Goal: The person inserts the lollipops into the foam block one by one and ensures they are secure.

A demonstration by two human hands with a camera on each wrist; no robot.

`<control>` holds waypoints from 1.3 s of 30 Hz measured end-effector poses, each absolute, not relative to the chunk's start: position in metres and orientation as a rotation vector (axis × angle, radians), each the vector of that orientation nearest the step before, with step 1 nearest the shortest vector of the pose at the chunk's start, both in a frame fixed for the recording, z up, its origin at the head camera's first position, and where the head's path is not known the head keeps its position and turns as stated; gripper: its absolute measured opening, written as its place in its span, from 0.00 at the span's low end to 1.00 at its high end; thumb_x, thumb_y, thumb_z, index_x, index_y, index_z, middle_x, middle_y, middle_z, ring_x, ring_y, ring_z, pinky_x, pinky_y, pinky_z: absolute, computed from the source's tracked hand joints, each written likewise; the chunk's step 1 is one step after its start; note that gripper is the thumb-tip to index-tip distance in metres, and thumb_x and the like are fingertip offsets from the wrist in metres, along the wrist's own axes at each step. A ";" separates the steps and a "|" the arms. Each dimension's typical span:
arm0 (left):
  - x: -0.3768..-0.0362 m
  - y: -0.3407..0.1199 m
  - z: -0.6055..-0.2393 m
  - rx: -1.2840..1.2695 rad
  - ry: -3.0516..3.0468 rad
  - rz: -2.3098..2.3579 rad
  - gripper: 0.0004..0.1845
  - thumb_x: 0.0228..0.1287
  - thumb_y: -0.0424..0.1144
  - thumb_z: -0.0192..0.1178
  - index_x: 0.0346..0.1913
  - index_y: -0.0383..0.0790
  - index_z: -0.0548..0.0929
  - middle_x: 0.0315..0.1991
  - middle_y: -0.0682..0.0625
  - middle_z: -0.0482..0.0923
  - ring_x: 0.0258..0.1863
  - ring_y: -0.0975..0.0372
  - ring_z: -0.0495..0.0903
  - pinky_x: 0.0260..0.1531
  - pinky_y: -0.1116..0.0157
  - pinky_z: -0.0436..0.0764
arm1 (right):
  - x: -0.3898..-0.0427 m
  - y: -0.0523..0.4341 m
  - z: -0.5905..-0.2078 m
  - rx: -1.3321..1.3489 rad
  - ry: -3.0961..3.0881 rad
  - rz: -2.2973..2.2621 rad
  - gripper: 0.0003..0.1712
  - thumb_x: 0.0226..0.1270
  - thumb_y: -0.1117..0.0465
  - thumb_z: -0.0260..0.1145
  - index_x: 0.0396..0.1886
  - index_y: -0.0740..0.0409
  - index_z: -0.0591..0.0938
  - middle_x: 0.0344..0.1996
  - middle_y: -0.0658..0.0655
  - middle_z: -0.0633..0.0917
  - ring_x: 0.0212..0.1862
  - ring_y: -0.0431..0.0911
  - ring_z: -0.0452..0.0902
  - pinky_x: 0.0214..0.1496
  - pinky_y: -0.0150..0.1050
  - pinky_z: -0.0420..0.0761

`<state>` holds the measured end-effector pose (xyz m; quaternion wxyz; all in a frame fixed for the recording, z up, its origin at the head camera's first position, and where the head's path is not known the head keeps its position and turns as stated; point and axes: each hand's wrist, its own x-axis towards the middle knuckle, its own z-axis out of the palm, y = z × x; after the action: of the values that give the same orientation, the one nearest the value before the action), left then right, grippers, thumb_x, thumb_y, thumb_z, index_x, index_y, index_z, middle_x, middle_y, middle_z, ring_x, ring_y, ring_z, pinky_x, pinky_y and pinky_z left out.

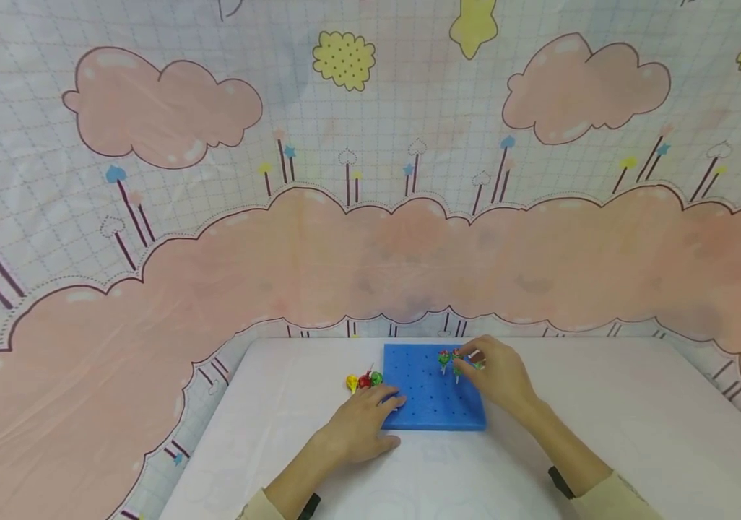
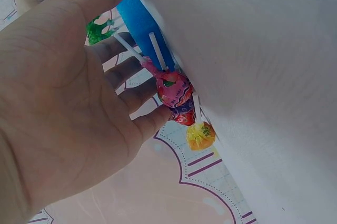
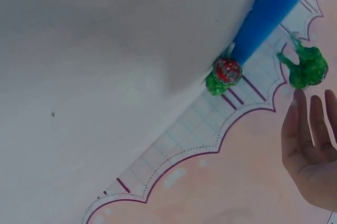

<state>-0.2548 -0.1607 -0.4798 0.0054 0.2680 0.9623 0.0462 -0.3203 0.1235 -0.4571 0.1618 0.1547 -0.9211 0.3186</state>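
A blue foam board [image 1: 422, 393] dotted with small holes lies on the table. My left hand [image 1: 359, 425] rests at its left edge with fingers spread; the left wrist view shows the palm with nothing gripped. Beside those fingers lie a yellow lollipop [image 1: 352, 382], a red lollipop [image 1: 365, 380] and a green lollipop [image 1: 377, 378]. Over the board's far right part, my right hand [image 1: 502, 372] pinches a green-wrapped lollipop [image 3: 308, 69] by its head. To its left, another green-and-red lollipop [image 1: 444, 358] stands stick down. Fingers partly hide one more green lollipop [image 1: 479, 366].
The white tabletop [image 1: 604, 390] extends around the board. Behind it hangs a cloth [image 1: 370, 267] printed with clouds and stars.
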 end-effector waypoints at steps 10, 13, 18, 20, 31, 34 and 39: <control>-0.257 -0.161 -0.481 0.839 3.010 0.142 0.37 0.70 0.59 0.65 0.78 0.52 0.71 0.79 0.51 0.65 0.79 0.54 0.62 0.77 0.48 0.63 | -0.322 0.129 -0.456 0.423 -2.603 0.881 0.08 0.69 0.57 0.74 0.43 0.55 0.88 0.44 0.55 0.88 0.43 0.51 0.87 0.38 0.44 0.87; -0.257 -0.161 -0.481 0.837 3.012 0.143 0.37 0.70 0.59 0.65 0.78 0.52 0.71 0.79 0.51 0.65 0.79 0.54 0.62 0.77 0.48 0.63 | -0.323 0.132 -0.455 0.396 -2.617 0.880 0.08 0.69 0.58 0.73 0.43 0.57 0.88 0.44 0.56 0.88 0.43 0.52 0.87 0.37 0.44 0.87; -0.256 -0.161 -0.480 0.829 3.012 0.144 0.37 0.70 0.59 0.65 0.78 0.52 0.71 0.78 0.51 0.65 0.79 0.54 0.62 0.77 0.48 0.63 | -0.325 0.138 -0.457 0.362 -2.648 0.866 0.08 0.70 0.61 0.72 0.44 0.58 0.88 0.43 0.57 0.88 0.43 0.53 0.87 0.39 0.46 0.88; -0.257 -0.161 -0.480 0.830 3.012 0.145 0.37 0.70 0.59 0.66 0.78 0.52 0.71 0.78 0.51 0.65 0.79 0.54 0.62 0.77 0.48 0.63 | -0.326 0.140 -0.458 0.345 -2.668 0.862 0.08 0.69 0.61 0.72 0.44 0.59 0.88 0.42 0.57 0.88 0.42 0.52 0.86 0.38 0.45 0.88; -0.255 -0.162 -0.479 0.853 3.002 0.185 0.37 0.70 0.58 0.66 0.77 0.50 0.72 0.78 0.49 0.66 0.78 0.52 0.63 0.76 0.47 0.64 | -0.332 0.143 -0.465 0.264 -2.849 0.837 0.15 0.66 0.60 0.75 0.49 0.63 0.87 0.44 0.62 0.89 0.37 0.51 0.86 0.31 0.40 0.86; -0.254 -0.161 -0.477 0.851 3.001 0.187 0.37 0.70 0.58 0.66 0.77 0.50 0.71 0.78 0.49 0.66 0.78 0.53 0.63 0.76 0.47 0.64 | -0.334 0.143 -0.466 0.263 -2.866 0.811 0.15 0.66 0.60 0.75 0.48 0.64 0.87 0.45 0.62 0.89 0.38 0.52 0.86 0.35 0.45 0.88; -0.255 -0.161 -0.476 0.853 3.001 0.189 0.37 0.70 0.58 0.67 0.77 0.50 0.71 0.78 0.49 0.66 0.78 0.53 0.63 0.76 0.47 0.64 | -0.335 0.144 -0.467 0.258 -2.881 0.788 0.15 0.66 0.61 0.76 0.48 0.64 0.88 0.44 0.63 0.89 0.41 0.55 0.86 0.39 0.49 0.89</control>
<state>-0.2545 -0.1610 -0.4764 0.0080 0.2730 0.9601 0.0603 -0.3345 0.1438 -0.4673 0.0718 0.0857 -0.9585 0.2621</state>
